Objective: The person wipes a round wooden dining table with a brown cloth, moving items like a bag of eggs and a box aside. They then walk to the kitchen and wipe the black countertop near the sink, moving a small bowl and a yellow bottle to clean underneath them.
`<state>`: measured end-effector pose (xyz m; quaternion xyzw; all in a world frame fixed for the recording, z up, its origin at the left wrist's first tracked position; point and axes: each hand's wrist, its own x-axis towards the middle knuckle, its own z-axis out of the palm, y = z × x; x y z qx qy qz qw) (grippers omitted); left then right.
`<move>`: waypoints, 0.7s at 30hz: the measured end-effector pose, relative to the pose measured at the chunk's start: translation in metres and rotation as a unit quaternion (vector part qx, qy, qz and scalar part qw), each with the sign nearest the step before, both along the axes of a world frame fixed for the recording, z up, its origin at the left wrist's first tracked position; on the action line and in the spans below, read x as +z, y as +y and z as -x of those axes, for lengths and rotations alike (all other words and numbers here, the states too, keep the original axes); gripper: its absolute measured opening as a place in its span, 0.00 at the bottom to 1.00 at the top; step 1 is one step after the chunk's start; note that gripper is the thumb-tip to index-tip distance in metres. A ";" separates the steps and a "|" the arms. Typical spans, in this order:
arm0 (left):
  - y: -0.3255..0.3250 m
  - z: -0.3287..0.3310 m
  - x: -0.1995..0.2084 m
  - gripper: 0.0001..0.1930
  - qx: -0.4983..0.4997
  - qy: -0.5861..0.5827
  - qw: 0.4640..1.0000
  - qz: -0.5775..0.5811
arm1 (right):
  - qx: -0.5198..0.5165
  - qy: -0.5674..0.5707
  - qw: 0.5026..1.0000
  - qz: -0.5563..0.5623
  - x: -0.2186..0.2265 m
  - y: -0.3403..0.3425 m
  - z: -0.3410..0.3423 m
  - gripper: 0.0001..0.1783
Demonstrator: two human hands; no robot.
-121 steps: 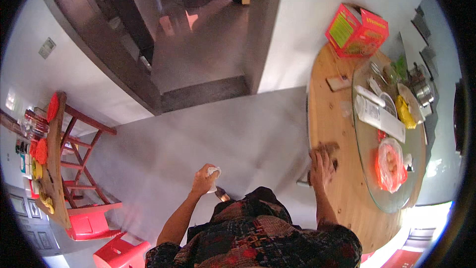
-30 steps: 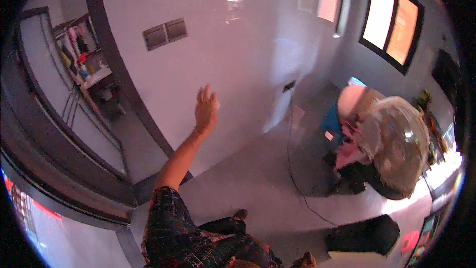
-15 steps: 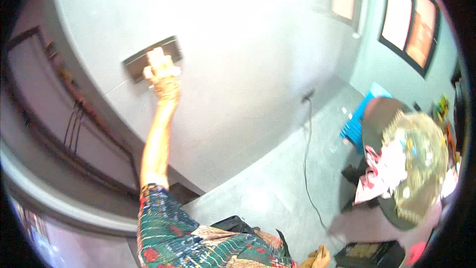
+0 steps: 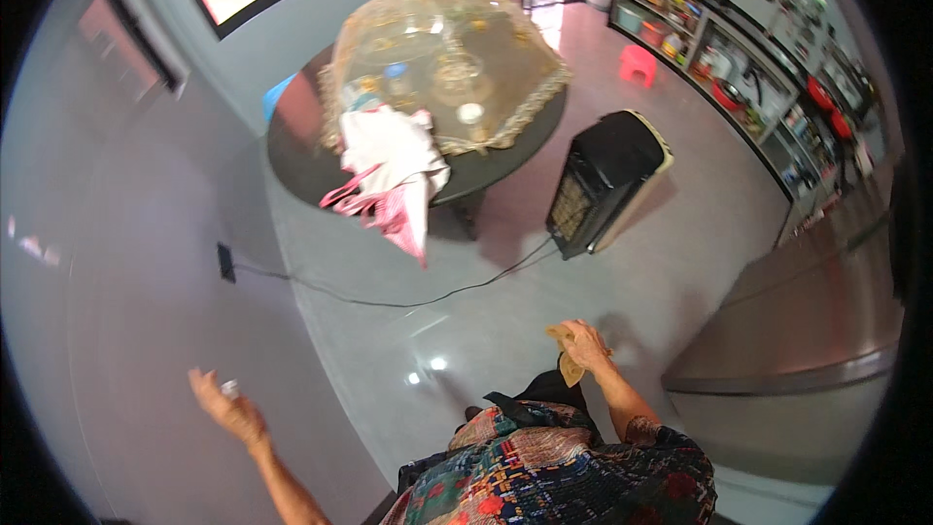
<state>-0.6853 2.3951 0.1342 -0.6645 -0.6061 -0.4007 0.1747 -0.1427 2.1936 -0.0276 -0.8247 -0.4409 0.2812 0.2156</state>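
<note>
My right hand [image 4: 587, 346] grips a crumpled tan cloth [image 4: 570, 370] in front of my body. Off to the left, my left hand [image 4: 233, 415] is raised beside the grey wall [image 4: 146, 331], its fingers stretched out. Something small and whitish shows at its fingers, too blurred to name. Whether the fingertips touch the wall I cannot tell.
A round dark table [image 4: 505, 160] carries a mesh food cover [image 4: 452, 49] and a pink-and-white cloth [image 4: 389, 160]. From a wall socket [image 4: 225, 262] a black cord [image 4: 408, 304] crosses the floor towards a tall black appliance [image 4: 607, 175]. A steel-coloured cabinet [image 4: 777, 321] stands at right.
The view has swung right, away from the dark rectangular panel on the wall. My left hand has come off that panel. My right hand with the tan cloth now shows fully.
</note>
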 end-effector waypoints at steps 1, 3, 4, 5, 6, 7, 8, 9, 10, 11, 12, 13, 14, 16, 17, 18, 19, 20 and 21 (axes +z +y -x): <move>0.014 -0.046 -0.016 0.16 -0.058 -0.045 0.995 0.064 | -0.026 0.017 0.999 -0.012 0.004 -0.012 -0.012 0.19; 0.033 -0.151 -0.050 0.19 -0.182 -0.167 0.960 0.135 | -0.069 0.016 0.997 -0.042 0.006 -0.038 -0.056 0.19; 0.031 -0.208 -0.055 0.19 -0.200 -0.101 0.958 0.182 | -0.087 0.017 0.995 -0.051 -0.004 -0.057 -0.081 0.19; 0.030 -0.257 -0.066 0.18 -0.253 -0.111 0.933 0.228 | -0.108 0.024 0.992 -0.062 -0.015 -0.074 -0.097 0.19; 0.027 -0.316 -0.078 0.18 -0.309 -0.130 0.902 0.272 | -0.145 0.003 0.989 -0.041 -0.012 -0.091 -0.121 0.19; 0.018 -0.368 -0.081 0.16 -0.325 -0.124 0.871 0.348 | -0.184 -0.014 0.982 -0.024 -0.008 -0.105 -0.139 0.19; 0.009 -0.418 -0.085 0.15 -0.337 -0.116 0.834 0.421 | -0.221 -0.034 0.975 -0.008 -0.007 -0.118 -0.161 0.19; 0.001 -0.466 -0.100 0.13 -0.385 -0.074 0.816 0.425 | -0.237 -0.022 0.971 -0.016 -0.008 -0.134 -0.189 0.18; -0.007 -0.509 -0.114 0.11 -0.429 -0.028 0.795 0.427 | -0.251 -0.043 0.967 -0.013 -0.011 -0.147 -0.210 0.18; -0.018 -0.554 -0.114 0.08 -0.457 -0.014 0.758 0.465 | -0.265 -0.065 0.962 -0.007 -0.012 -0.159 -0.231 0.18; -0.030 -0.596 -0.112 0.06 -0.482 0.001 0.718 0.502 | -0.277 -0.088 0.957 -0.001 -0.011 -0.168 -0.255 0.17; -0.041 -0.635 -0.112 0.08 -0.492 0.046 0.711 0.501 | -0.297 -0.094 0.950 -0.018 -0.008 -0.170 -0.273 0.17; -0.049 -0.670 -0.111 0.12 -0.499 0.089 0.704 0.497 | -0.308 -0.086 0.947 -0.038 -0.007 -0.167 -0.295 0.16; -0.062 -0.736 -0.099 0.19 -0.547 0.137 0.677 0.473 | -0.326 -0.078 0.940 -0.070 0.004 -0.165 -0.345 0.16; -0.065 -0.764 -0.094 0.19 -0.559 0.150 0.661 0.478 | -0.332 -0.088 0.936 -0.081 0.009 -0.160 -0.370 0.16; -0.066 -0.790 -0.093 0.20 -0.569 0.163 0.646 0.483 | -0.336 -0.097 0.932 -0.091 0.012 -0.153 -0.395 0.15; -0.064 -0.813 -0.093 0.22 -0.574 0.175 0.639 0.481 | -0.337 -0.106 0.929 -0.105 0.013 -0.145 -0.420 0.15; -0.061 -0.832 -0.096 0.22 -0.572 0.184 0.642 0.477 | -0.341 -0.101 0.927 -0.122 0.013 -0.137 -0.443 0.14; -0.056 -0.848 -0.100 0.23 -0.569 0.193 0.645 0.473 | -0.343 -0.096 0.924 -0.138 0.012 -0.130 -0.466 0.14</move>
